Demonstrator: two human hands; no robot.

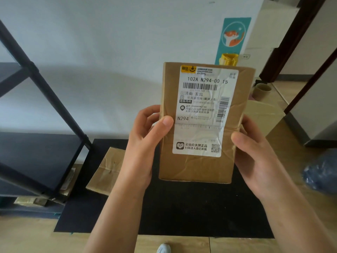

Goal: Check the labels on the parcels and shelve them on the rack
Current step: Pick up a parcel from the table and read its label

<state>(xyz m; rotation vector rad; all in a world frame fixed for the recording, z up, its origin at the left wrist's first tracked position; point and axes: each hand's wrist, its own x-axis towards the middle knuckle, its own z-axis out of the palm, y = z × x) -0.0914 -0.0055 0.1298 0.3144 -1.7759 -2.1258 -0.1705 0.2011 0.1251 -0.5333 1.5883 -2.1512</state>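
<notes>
I hold a brown cardboard parcel (197, 167) upright in front of me, its white shipping label (204, 110) facing the camera. My left hand (145, 143) grips its left edge with the thumb on the label's lower left. My right hand (255, 157) grips the right edge. The black metal rack (36, 152) stands at the left, its dark shelves below and to the left of the parcel. A second brown parcel (104, 172) lies on the floor mat beside the rack's foot.
A black mat (182, 207) covers the wooden floor under my hands. Another flat carton (262, 114) sits behind the held parcel at the right, with a cardboard roll (262, 90) beyond it. A blue plastic bag (322, 172) lies at far right. White wall behind.
</notes>
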